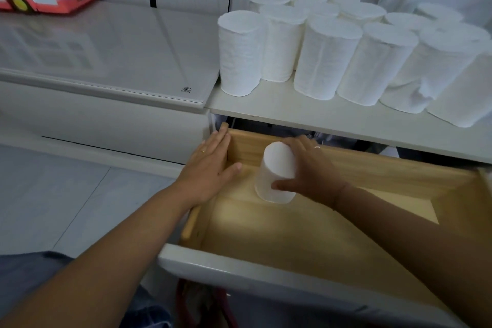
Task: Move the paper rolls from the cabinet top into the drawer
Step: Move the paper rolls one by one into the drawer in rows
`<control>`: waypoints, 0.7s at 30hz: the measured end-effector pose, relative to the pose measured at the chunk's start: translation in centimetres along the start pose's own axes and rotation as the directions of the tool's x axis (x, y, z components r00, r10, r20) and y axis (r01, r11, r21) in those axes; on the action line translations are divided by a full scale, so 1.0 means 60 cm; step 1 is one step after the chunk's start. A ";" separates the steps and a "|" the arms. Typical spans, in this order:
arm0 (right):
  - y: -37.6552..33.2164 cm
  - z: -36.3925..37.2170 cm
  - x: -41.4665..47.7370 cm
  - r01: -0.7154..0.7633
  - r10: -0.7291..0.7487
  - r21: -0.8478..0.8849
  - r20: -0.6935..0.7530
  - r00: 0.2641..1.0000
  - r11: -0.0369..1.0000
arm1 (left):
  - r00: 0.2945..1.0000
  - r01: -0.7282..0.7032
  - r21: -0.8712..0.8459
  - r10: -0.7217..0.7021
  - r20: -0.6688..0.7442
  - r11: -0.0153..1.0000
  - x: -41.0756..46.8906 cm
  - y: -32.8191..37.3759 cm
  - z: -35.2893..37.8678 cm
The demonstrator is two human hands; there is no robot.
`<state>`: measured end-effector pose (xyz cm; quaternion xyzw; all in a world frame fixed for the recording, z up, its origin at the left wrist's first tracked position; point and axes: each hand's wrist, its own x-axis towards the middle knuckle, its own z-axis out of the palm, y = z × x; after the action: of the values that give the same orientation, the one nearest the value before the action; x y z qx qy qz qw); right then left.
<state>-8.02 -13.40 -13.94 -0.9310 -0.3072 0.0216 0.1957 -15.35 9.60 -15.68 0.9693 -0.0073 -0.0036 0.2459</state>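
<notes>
Upright, white paper roll (277, 172) in right hand (308, 168).

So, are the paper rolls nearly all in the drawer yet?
Not nearly. The drawer is open, and no roll lies loose in it. The right grip holds one roll standing near the drawer's back-left corner; the left grip rests flat on its left wall. More than ten rolls stand on the cabinet top.

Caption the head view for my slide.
Right hand holds a roll in the drawer; left hand rests on its rim.
</notes>
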 end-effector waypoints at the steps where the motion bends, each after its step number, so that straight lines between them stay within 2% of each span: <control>1: -0.001 0.007 -0.002 -0.002 0.002 -0.005 -0.004 1.000 1.000 | 1.000 0.000 0.001 0.000 0.000 1.000 -0.001 0.001 -0.001; 6: 0.004 0.001 -0.010 -0.019 0.018 0.056 0.014 1.000 0.998 | 1.000 0.004 0.014 -0.005 0.007 1.000 -0.002 0.003 -0.001; 8: 0.010 -0.006 -0.023 -0.095 0.100 0.077 -0.062 0.993 0.992 | 1.000 0.008 0.010 -0.008 0.008 1.000 -0.001 0.003 0.000; 10: 0.018 -0.011 -0.031 -0.251 0.263 0.127 -0.090 0.961 0.960 | 1.000 0.011 0.002 -0.011 0.008 1.000 0.000 0.001 0.000; 11: 0.021 -0.013 -0.031 -0.347 0.358 0.186 -0.025 0.934 0.919 | 1.000 0.009 -0.005 -0.009 0.010 1.000 0.001 0.001 -0.001; 12: 0.022 -0.013 -0.030 -0.446 0.435 0.286 0.106 0.894 0.848 | 1.000 0.006 -0.010 -0.006 0.014 1.000 0.003 0.000 -0.002; 14: 0.014 -0.009 -0.026 -0.619 0.452 0.541 0.422 0.786 0.569 | 1.000 0.000 -0.011 0.000 0.018 1.000 0.011 0.000 -0.004; 15: 0.005 -0.007 -0.023 -0.652 0.418 0.620 0.502 0.757 0.436 | 1.000 -0.001 -0.010 0.001 0.013 1.000 0.015 0.001 -0.005; 16: -0.002 -0.003 -0.017 -0.654 0.394 0.665 0.528 0.753 0.360 | 1.000 0.000 -0.009 0.000 0.004 1.000 0.019 0.001 -0.005; 18: -0.017 0.008 -0.003 -0.640 0.370 0.715 0.535 0.760 0.282 | 1.000 0.003 -0.003 -0.003 -0.013 1.000 0.024 0.002 -0.004; 21: -0.043 0.029 0.021 -0.641 0.341 0.732 0.556 0.758 0.231 | 1.000 -0.010 0.006 0.010 -0.024 1.000 0.023 0.005 -0.002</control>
<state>-8.75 -10.18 -14.47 -0.7091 0.0431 0.3735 0.5965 -13.97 9.40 -15.43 0.9699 -0.0090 0.0095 0.2432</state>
